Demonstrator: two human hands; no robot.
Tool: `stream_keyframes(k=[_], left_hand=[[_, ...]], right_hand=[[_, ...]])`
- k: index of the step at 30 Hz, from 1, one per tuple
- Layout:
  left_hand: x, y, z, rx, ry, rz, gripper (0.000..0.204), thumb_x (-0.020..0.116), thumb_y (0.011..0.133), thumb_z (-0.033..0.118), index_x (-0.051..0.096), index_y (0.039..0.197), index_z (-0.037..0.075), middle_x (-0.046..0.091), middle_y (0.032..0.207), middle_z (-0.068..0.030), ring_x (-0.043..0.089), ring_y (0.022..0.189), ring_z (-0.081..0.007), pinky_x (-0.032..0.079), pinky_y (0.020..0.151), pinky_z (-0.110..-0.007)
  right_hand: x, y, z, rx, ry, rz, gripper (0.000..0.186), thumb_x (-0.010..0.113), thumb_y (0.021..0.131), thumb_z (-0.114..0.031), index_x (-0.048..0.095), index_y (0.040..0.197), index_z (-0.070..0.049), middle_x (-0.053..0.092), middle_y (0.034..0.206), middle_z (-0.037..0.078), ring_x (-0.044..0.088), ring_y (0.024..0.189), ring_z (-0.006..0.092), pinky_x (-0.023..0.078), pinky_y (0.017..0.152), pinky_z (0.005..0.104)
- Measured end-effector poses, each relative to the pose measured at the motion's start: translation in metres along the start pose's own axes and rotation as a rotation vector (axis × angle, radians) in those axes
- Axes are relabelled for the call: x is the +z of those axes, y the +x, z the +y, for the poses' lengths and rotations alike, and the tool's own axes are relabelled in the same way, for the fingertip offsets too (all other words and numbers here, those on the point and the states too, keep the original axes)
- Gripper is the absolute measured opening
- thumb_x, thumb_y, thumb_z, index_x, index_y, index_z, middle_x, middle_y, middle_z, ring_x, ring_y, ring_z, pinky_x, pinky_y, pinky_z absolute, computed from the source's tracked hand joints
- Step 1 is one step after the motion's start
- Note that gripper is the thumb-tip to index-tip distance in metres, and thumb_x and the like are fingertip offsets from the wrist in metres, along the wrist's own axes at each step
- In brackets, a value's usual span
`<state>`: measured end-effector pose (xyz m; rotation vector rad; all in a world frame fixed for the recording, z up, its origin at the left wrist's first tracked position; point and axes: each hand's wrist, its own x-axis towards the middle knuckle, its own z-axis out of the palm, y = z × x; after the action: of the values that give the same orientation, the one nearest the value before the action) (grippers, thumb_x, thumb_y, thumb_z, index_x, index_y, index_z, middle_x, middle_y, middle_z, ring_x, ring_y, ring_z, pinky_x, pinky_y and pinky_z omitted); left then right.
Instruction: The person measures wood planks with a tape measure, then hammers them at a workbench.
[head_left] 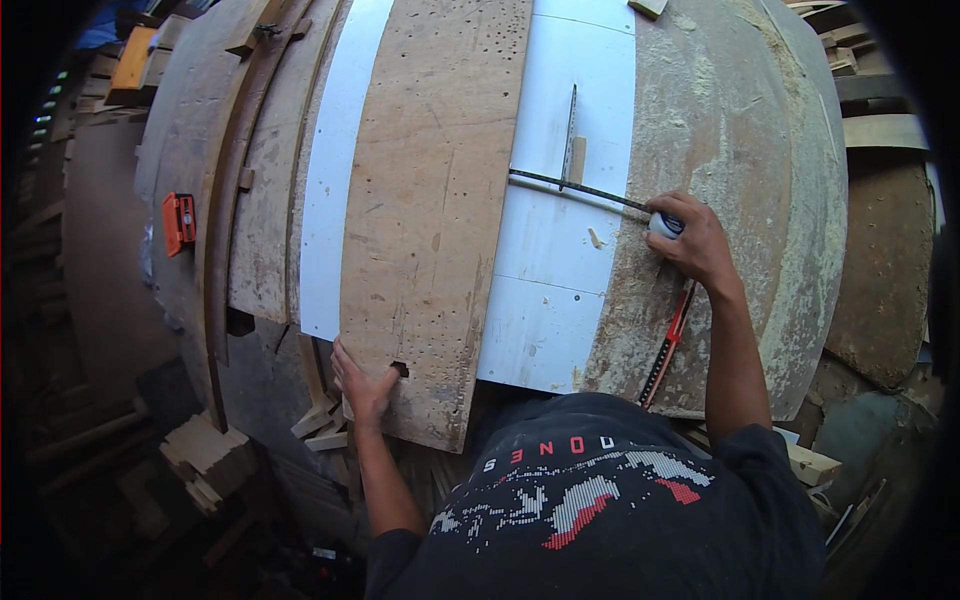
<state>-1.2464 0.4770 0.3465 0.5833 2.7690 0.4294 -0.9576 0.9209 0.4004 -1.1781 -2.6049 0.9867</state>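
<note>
My right hand (690, 238) is closed around a white and dark tape measure (666, 226). Its dark blade (600, 194) runs out leftward across a white panel (545, 330) and reaches the right edge of a long plywood board (430, 200). My left hand (362, 385) rests at the board's near left edge, fingers extended and thumb beside a small dark hole (400, 370). Just beyond the blade, a thin metal strip, perhaps a square (571, 125), lies near a small wooden piece (579, 160). Below my right hand is a long red and black tool (668, 345) with pale dots.
A worn, dusty work surface (720, 130) spreads under the panel and board. Long wooden strips (225, 190) lie to the left, with a small orange case (178, 223) beyond them. Stacked wood offcuts (205, 455) sit lower left. A wooden block (648, 8) is at the far edge.
</note>
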Motion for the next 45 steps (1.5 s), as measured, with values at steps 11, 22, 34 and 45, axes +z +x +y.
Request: stream_keyframes(k=[11, 22, 34, 45], left_hand=[[0.0016, 0.0015, -0.0021, 0.005, 0.000, -0.006, 0.113, 0.078, 0.052, 0.028, 0.020, 0.146, 0.003, 0.038, 0.135, -0.0220, 0.036, 0.128, -0.0413, 0.028, 0.105, -0.057], [0.0005, 0.0015, -0.0043, 0.005, -0.011, -0.015, 0.112, 0.078, 0.053, 0.028, 0.020, 0.145, 0.003, 0.037, 0.136, -0.0219, 0.035, 0.129, -0.0408, 0.027, 0.105, -0.057], [-0.0010, 0.0018, 0.0026, -0.018, -0.003, -0.021, 0.112, 0.077, 0.054, 0.029, 0.019, 0.146, 0.003, 0.038, 0.135, -0.0223, 0.035, 0.129, -0.0408, 0.026, 0.106, -0.057], [-0.0003, 0.0018, -0.0008, -0.003, 0.013, -0.017, 0.111, 0.078, 0.054, 0.028, 0.020, 0.145, 0.004, 0.039, 0.133, -0.0219, 0.036, 0.128, -0.0401, 0.028, 0.106, -0.055]], right_hand=[[0.0006, 0.0000, 0.0014, -0.018, -0.013, 0.000, 0.037, 0.071, 0.070, -0.020, 0.069, 0.105, -0.007, 0.065, 0.103, 0.011, 0.063, 0.095, 0.0301, 0.050, 0.086, 0.0374], [-0.0005, 0.0007, 0.0000, -0.022, 0.004, -0.003, 0.036, 0.071, 0.070, -0.018, 0.069, 0.103, -0.005, 0.065, 0.101, 0.012, 0.063, 0.095, 0.0307, 0.050, 0.086, 0.0371], [0.0024, 0.0021, 0.0048, -0.026, -0.028, 0.002, 0.038, 0.072, 0.070, -0.018, 0.069, 0.105, -0.006, 0.065, 0.101, 0.012, 0.063, 0.095, 0.0301, 0.050, 0.087, 0.0372], [0.0033, 0.0001, 0.0067, -0.061, -0.024, -0.001, 0.037, 0.071, 0.071, -0.017, 0.068, 0.105, -0.004, 0.066, 0.101, 0.013, 0.064, 0.095, 0.0296, 0.049, 0.088, 0.0363]])
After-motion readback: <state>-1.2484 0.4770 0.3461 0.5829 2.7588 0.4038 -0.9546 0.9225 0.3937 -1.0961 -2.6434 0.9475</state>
